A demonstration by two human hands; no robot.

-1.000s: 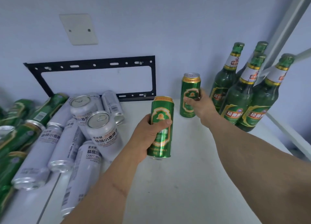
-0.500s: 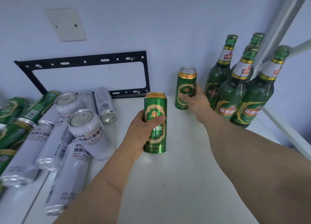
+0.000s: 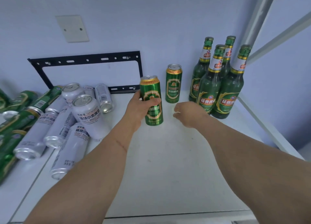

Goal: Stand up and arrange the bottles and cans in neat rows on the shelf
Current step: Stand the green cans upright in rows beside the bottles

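Note:
My left hand [image 3: 139, 106] grips a green can [image 3: 152, 104], upright, its base at the white shelf [image 3: 168, 165]. A second green can [image 3: 173, 83] stands upright by the back wall, just left of several green bottles [image 3: 217, 82] grouped in the back right corner. My right hand [image 3: 188, 113] hovers in front of that standing can with loosely curled fingers, holding nothing. A heap of white cans [image 3: 67, 121] lies on the left of the shelf, two of them propped up on the heap, and green cans [image 3: 18, 112] lie on their sides further left.
A black metal bracket [image 3: 87, 60] is fixed to the back wall behind the cans, with a white cover plate [image 3: 72, 28] above it. A grey shelf upright [image 3: 262, 16] rises at the right, behind the bottles.
My right hand has let go of the far green can, which stands alone by the wall, and has drawn back towards me. My left hand has moved its can forward toward the wall.

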